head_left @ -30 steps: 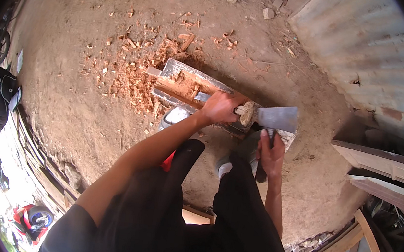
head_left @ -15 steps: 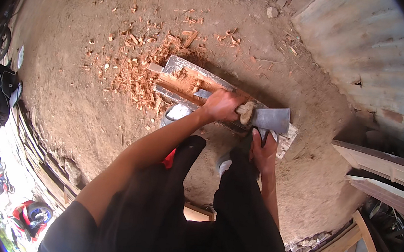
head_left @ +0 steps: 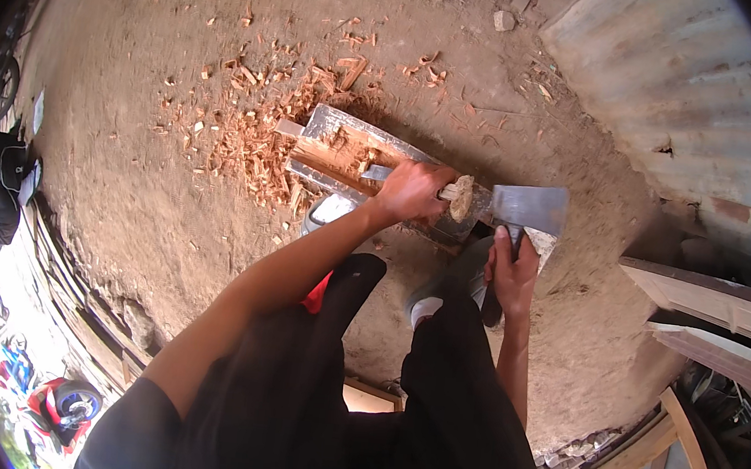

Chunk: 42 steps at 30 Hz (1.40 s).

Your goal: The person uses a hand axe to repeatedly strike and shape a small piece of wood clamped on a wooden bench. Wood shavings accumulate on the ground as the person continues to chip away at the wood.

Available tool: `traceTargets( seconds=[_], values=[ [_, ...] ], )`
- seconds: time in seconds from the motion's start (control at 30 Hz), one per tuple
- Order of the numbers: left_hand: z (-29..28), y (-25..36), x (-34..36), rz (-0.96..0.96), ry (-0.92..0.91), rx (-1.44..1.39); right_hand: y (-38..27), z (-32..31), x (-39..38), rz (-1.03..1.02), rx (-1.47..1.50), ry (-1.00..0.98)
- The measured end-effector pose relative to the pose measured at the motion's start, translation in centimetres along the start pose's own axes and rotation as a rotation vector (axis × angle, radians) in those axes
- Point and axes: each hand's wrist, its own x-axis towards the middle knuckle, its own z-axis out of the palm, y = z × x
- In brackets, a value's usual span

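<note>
My left hand (head_left: 414,191) is wrapped round a chisel (head_left: 462,199), whose frayed, mushroomed wooden end points right. The chisel's metal blade lies slanted toward the left, over the hollowed reddish part of a long timber piece (head_left: 325,121). That timber rests low down across in front of me, its outer faces grey and weathered. In my right hand (head_left: 514,272), closed round a dark handle, is a hatchet (head_left: 532,208) with a broad grey metal head. The head stands just right of the chisel's end, with a gap between them.
Wood chips and shavings (head_left: 264,122) cover the dirt floor left of the timber. Corrugated metal sheet (head_left: 681,111) rises at the right, above stacked boards (head_left: 707,301) and a wooden frame (head_left: 640,459). A person in black (head_left: 1,181) is at the far left, near a red motorcycle (head_left: 64,408).
My right hand and the hatchet have moved right, away from the chisel's end. My left hand and the chisel stay nearly where they were.
</note>
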Motion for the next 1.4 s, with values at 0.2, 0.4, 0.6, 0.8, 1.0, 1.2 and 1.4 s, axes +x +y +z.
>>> traceTargets(
  seconds=[0.2,0.4,0.6,0.8,1.0,1.2,1.4],
  values=[
    [0.4,0.2,0.3,0.005,-0.043,-0.047,3.4,-0.5,0.1,-0.197,-0.336,-0.018],
    [-0.2,0.4,0.2,-0.008,-0.093,-0.018,1.0,1.6,-1.6,-0.018,0.103,0.081],
    [-0.8,0.7,-0.4,-0.036,-0.058,0.005,-0.4,-0.3,0.0,-0.026,-0.209,-0.074],
    [-0.1,0.0,0.4,-0.025,-0.016,0.024,0.5,1.8,-0.6,-0.067,-0.087,-0.009],
    [-0.6,-0.3,-0.2,-0.024,-0.065,0.046,-0.4,0.9,0.1,-0.038,0.151,0.055],
    [-0.5,-0.7,-0.6,0.059,0.015,0.06,1.0,0.7,0.4,0.047,-0.099,-0.15],
    [-1.1,-0.6,-0.4,0.045,0.114,0.052,0.2,3.5,-1.1,0.101,0.263,0.001]
  ],
)
